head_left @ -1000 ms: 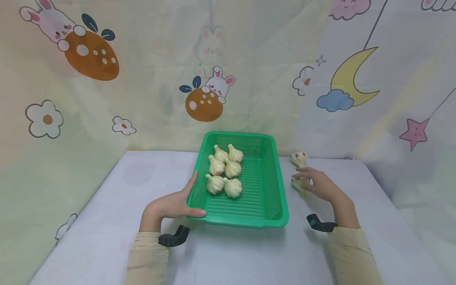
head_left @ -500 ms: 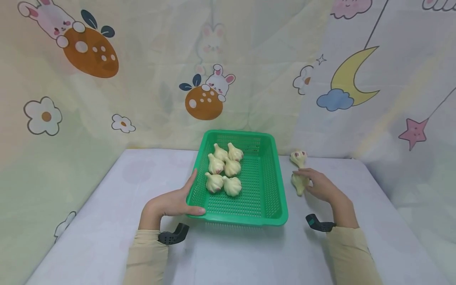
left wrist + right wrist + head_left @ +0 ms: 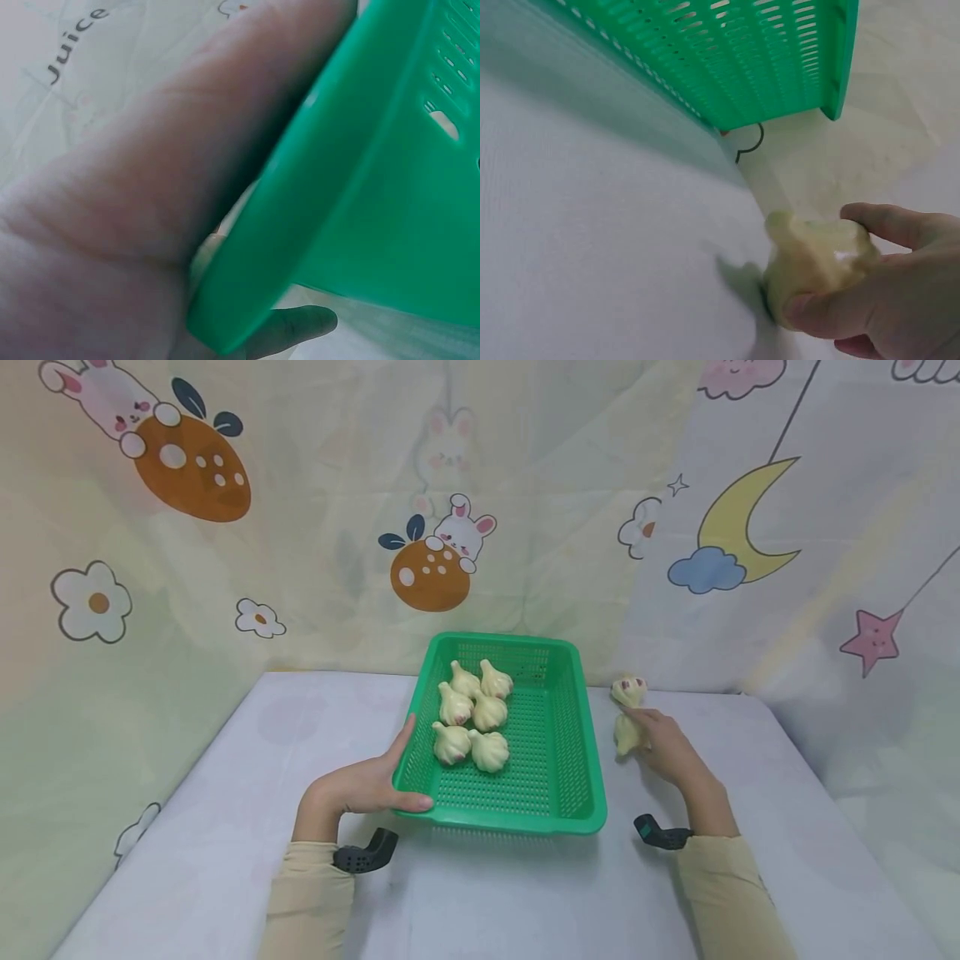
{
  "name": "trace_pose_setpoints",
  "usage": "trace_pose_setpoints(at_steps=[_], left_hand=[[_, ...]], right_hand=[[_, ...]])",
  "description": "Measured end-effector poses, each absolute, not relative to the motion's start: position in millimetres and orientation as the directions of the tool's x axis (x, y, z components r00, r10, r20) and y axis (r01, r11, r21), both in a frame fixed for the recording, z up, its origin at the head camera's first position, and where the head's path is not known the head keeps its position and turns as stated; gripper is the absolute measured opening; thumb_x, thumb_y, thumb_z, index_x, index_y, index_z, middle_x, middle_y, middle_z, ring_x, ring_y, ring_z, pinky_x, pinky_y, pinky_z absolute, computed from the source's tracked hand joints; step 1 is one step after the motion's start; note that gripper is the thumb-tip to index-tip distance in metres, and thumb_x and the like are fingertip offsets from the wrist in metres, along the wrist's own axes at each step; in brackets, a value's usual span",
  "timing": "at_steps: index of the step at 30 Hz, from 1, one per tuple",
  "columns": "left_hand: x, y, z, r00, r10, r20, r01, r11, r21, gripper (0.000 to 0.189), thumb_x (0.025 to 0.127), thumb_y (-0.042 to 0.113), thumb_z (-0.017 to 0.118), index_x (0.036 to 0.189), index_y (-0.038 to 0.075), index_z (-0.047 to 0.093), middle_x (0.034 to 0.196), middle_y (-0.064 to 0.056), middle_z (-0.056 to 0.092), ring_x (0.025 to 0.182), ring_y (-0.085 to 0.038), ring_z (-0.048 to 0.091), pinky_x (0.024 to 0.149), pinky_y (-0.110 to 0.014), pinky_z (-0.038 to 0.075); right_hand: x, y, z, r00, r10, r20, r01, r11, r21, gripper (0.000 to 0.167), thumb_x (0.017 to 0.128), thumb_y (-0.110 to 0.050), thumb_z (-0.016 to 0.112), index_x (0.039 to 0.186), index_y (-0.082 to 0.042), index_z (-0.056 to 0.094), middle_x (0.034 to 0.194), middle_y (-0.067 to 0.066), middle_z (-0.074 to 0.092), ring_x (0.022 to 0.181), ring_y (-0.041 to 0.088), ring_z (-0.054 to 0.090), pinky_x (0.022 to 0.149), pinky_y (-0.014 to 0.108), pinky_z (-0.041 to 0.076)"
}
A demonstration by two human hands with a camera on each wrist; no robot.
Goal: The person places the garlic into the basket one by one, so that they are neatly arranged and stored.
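A green perforated plastic basket stands on the table, with several pale garlic bulbs grouped in its left part. At its near left corner my left hand is spread, thumb along the front and fingers along the left side. The left wrist view shows this palm close against the green rim. Right of the basket, my right hand holds a garlic bulb between thumb and fingers. In the right wrist view that bulb is at the table surface, its stem pointing away from the palm.
Another garlic bulb with reddish marks lies just behind the held one, near the table's back edge. A printed cloth hangs behind the white table. Black cameras are strapped to both wrists.
The right hand has shifted slightly left and closed around the nearer garlic bulb, which has turned a little. The left hand and basket have kept their places.
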State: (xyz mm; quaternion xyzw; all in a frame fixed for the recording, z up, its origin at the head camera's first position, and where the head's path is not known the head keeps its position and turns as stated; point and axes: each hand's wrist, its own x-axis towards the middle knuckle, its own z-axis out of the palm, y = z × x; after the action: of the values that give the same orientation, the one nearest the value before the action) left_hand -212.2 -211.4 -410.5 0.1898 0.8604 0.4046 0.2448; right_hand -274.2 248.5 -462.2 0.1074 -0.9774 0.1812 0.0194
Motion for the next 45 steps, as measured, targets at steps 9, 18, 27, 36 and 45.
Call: trace_pose_setpoints(at_steps=[9, 18, 27, 36, 45], left_hand=[[-213, -211, -410, -0.805, 0.527, -0.272, 0.127, 0.602, 0.788, 0.127, 0.076, 0.050, 0.075, 0.147, 0.027, -0.027, 0.160, -0.006, -0.008, 0.146, -0.028, 0.014, 0.113, -0.049, 0.023], [-211, -212, -413, -0.810, 0.510, -0.287, 0.117, 0.622, 0.774, 0.126, 0.076, 0.052, 0.073, 0.147, 0.026, -0.027, 0.161, -0.009, -0.003, 0.145, -0.030, 0.017, 0.112, -0.051, 0.026], [-212, -212, -415, -0.820, 0.483, -0.307, 0.109, 0.658, 0.745, 0.125, 0.076, 0.056, 0.072, 0.148, 0.026, -0.026, 0.159, -0.015, 0.011, 0.143, -0.033, 0.025, 0.109, -0.052, 0.029], [-214, -213, -418, -0.807, 0.510, -0.297, 0.131, 0.645, 0.753, 0.125, 0.077, 0.056, 0.071, 0.148, 0.024, -0.026, 0.160, -0.014, 0.005, 0.143, -0.032, 0.022, 0.110, -0.052, 0.029], [-213, -216, -418, -0.821, 0.489, -0.294, 0.126, 0.658, 0.743, 0.124, 0.076, 0.056, 0.072, 0.148, 0.027, -0.025, 0.159, -0.014, 0.013, 0.142, -0.032, 0.027, 0.110, -0.051, 0.029]], right_hand=[[-276, 252, -467, -0.984, -0.105, 0.147, -0.155, 0.909, -0.387, 0.067, 0.086, -0.010, 0.068, 0.144, 0.001, 0.036, 0.142, 0.027, 0.036, 0.126, 0.048, 0.037, 0.102, 0.060, 0.032], [-272, 254, -463, -0.992, -0.044, 0.114, -0.089, 0.900, -0.427, 0.068, 0.087, -0.024, 0.068, 0.142, 0.003, 0.039, 0.128, 0.029, 0.050, 0.111, 0.042, 0.049, 0.091, 0.055, 0.041], [-269, 257, -464, -0.999, -0.028, 0.026, -0.037, 0.876, -0.482, 0.068, 0.094, -0.032, 0.057, 0.145, 0.004, 0.031, 0.139, 0.032, 0.040, 0.123, 0.048, 0.042, 0.099, 0.060, 0.036], [-271, 253, -474, -0.999, -0.033, 0.018, -0.038, 0.876, -0.482, 0.066, 0.091, -0.028, 0.062, 0.144, 0.000, 0.035, 0.147, 0.028, 0.031, 0.130, 0.048, 0.034, 0.103, 0.062, 0.031], [-269, 248, -476, -0.995, 0.004, 0.103, -0.043, 0.891, -0.453, 0.066, 0.087, -0.020, 0.068, 0.139, 0.009, 0.039, 0.134, 0.031, 0.041, 0.119, 0.047, 0.044, 0.097, 0.057, 0.039]])
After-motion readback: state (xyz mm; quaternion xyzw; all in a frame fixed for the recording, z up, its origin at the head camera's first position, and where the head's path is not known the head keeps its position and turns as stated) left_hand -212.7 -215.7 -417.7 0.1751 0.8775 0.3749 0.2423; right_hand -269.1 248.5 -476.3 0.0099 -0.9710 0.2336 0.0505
